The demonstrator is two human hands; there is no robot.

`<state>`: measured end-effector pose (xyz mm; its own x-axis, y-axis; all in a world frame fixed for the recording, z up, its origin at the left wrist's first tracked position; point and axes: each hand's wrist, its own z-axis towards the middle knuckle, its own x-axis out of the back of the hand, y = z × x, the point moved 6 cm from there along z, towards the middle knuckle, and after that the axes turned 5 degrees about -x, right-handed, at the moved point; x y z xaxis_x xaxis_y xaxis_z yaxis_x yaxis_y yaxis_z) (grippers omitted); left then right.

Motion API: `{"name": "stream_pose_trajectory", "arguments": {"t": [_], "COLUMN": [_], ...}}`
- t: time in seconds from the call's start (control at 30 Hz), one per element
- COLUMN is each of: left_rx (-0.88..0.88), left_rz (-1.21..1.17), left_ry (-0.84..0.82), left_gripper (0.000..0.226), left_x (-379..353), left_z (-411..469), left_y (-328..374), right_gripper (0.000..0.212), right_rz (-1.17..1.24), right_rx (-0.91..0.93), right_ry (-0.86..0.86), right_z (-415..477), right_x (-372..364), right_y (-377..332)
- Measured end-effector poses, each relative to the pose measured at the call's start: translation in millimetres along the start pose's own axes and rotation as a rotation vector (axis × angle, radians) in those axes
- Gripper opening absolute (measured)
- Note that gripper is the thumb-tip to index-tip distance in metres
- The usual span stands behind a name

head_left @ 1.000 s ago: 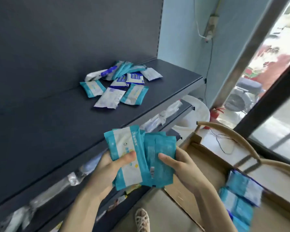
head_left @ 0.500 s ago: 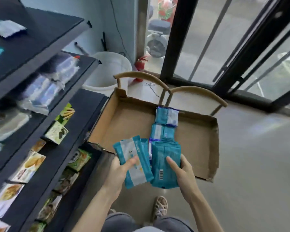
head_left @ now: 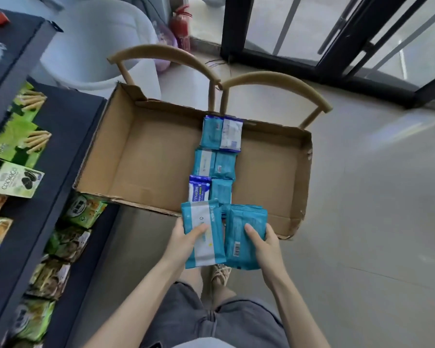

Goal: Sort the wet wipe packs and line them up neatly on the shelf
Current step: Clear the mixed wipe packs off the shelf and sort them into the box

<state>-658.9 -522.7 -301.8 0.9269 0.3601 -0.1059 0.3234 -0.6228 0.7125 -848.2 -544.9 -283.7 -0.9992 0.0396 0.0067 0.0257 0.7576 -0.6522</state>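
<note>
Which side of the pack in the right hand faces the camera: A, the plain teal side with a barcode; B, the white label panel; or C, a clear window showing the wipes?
A: the pack in the right hand shows plain teal film with a barcode near its lower edge, while the pack in the left hand is the one showing a white panel.

place: small shop | dark shelves [head_left: 68, 136] are carrying rows of boxed cookies [head_left: 13, 180] and green snack packs [head_left: 84, 209] facing outward | cardboard stock box [head_left: 146, 156] is sitting on chairs [head_left: 274, 80] | glass entrance doors [head_left: 299, 28] are letting daylight in | fire extinguisher [head_left: 181, 25] is standing nearby
</note>
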Motion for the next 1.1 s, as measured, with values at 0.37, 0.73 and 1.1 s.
{"name": "stream_pose_trajectory", "arguments": {"t": [0.37, 0.73, 1.1], "left_rx": [0.069, -0.080, -0.179], "left_rz": [0.205, 0.341, 0.631], "left_ry": [0.045, 0.064, 0.006], "left_gripper": [0.026, 0.023, 0.071], "left_x": [2, -16, -16], "left_z": [168, 327, 376], "left_y": [9, 13, -26], "right_gripper": [0.024, 0.024, 0.067], "right_rz": [0.024, -0.103, -0.594], "right_rx": [-0.116, -0.030, 0.119], "right_ry": [0.102, 0.203, 0.236], "right_z": [156, 321, 367], "right_x": [-46, -71, -83], "right_y": [-12, -13, -1]}}
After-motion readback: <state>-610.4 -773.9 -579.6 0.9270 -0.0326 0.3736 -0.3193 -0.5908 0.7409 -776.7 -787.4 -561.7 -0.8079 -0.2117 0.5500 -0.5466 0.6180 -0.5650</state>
